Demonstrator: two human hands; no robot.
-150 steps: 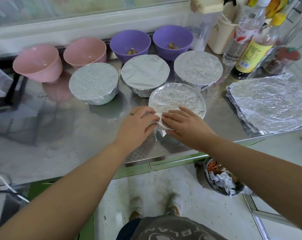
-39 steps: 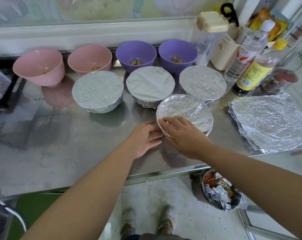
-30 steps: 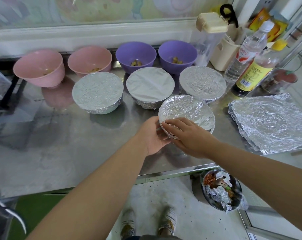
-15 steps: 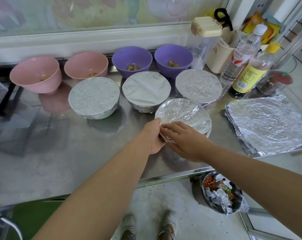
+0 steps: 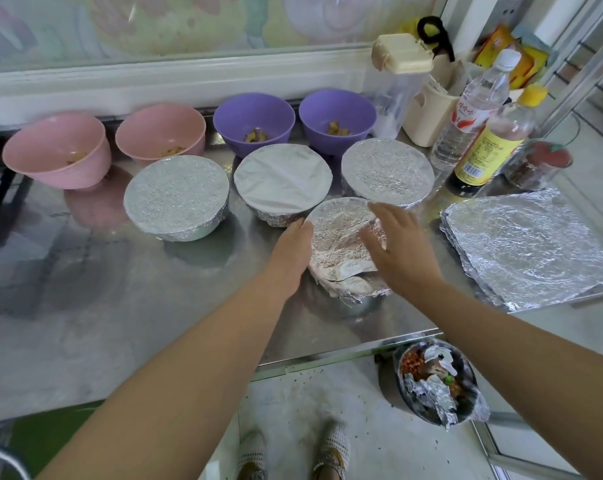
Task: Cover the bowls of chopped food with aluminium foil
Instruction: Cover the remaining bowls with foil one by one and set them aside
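Observation:
A foil-covered bowl point(image 5: 341, 237) sits at the front of the steel table point(image 5: 120, 306), its crumpled foil folded down the near side. My left hand point(image 5: 291, 251) lies flat against the bowl's left side with its fingers straight. Over the bowl's right side, my right hand point(image 5: 402, 247) has its fingers spread and the thumb touching the foil top. Behind stand three more foil-covered bowls point(image 5: 177, 197) point(image 5: 282, 183) point(image 5: 388, 176). Two pink bowls point(image 5: 55, 150) point(image 5: 161, 135) and two purple bowls point(image 5: 255, 121) point(image 5: 338, 116) stand uncovered at the back with bits of food inside.
A stack of foil sheets point(image 5: 528, 247) lies at the table's right. Two bottles point(image 5: 476, 109) point(image 5: 490, 143), a jar point(image 5: 539, 164) and a lidded clear container point(image 5: 400, 81) crowd the back right corner. On the floor below the table edge is a bin point(image 5: 438, 382) with foil scraps.
Both hands have left the bowl's near rim, where they pressed the foil edge. The left now lies along the left side and the right has moved over the right side, fingers spread.

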